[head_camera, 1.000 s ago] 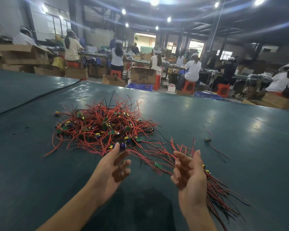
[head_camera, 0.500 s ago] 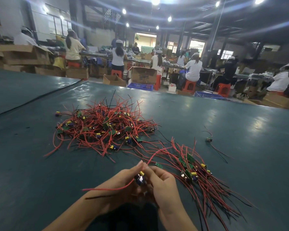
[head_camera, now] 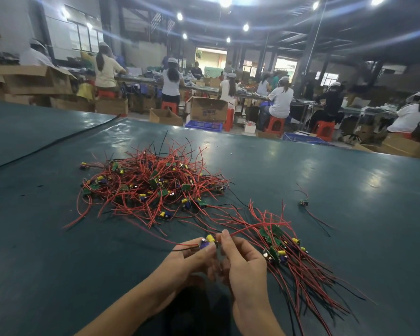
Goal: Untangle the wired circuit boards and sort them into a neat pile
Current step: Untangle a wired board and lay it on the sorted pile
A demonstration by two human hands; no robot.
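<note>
A tangled heap of wired circuit boards [head_camera: 153,185], red and black leads with small green boards and yellow parts, lies on the dark green table [head_camera: 58,251] ahead of me. To the right, a sorted bundle [head_camera: 291,258] lies with its boards together and its wires trailing toward me. My left hand [head_camera: 192,258] pinches one small circuit board [head_camera: 207,241] with a yellow part. Beside it, my right hand [head_camera: 243,260] pinches that board's red wire, which arcs off to the right.
A single wired board [head_camera: 304,202] lies apart at the right. Beyond the table's far edge stand cardboard boxes [head_camera: 207,109], blue crates and red stools, with several people seated at workbenches.
Both hands were open and empty a second ago. They came together on one board, and the right hand has since drawn its red wire up and out to the right.
</note>
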